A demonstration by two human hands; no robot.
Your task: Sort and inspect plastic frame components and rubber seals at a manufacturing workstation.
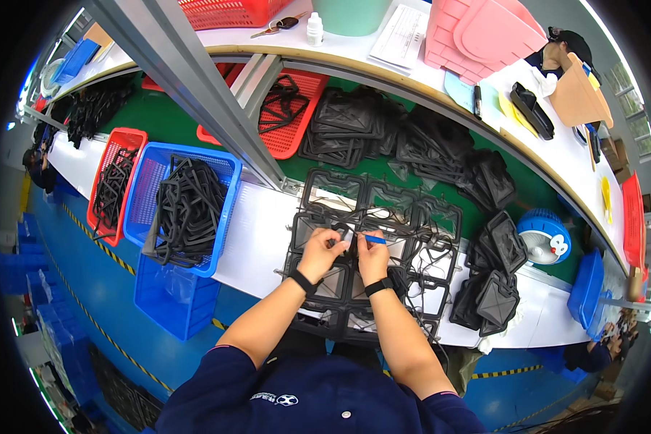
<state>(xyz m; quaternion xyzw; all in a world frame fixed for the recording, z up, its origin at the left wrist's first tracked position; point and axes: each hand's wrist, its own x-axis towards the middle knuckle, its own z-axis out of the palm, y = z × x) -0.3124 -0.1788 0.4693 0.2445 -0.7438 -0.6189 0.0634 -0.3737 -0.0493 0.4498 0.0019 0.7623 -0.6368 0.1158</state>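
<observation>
My left hand point(322, 253) is closed, its thumb and fingertips pinching a small curved black part point(340, 229) above the work. Close beside it on the right, my right hand point(372, 259) grips a blue-handled tool point(374, 239), whose tip lies toward the left hand and is too small to tell. Below both hands, a grid of joined black rubbery frames point(333, 186) covers the middle of the white bench, with thin black strands across its right half. Each of my wrists wears a black band.
At left stand a blue basket point(139, 195) heaped with black frame pieces and a red basket point(96, 189) with more. Stacked black frames point(347, 119) lie beyond the grid, others point(495, 300) to its right. A metal post point(188, 72) rises at left. A blue fan point(542, 231) stands right.
</observation>
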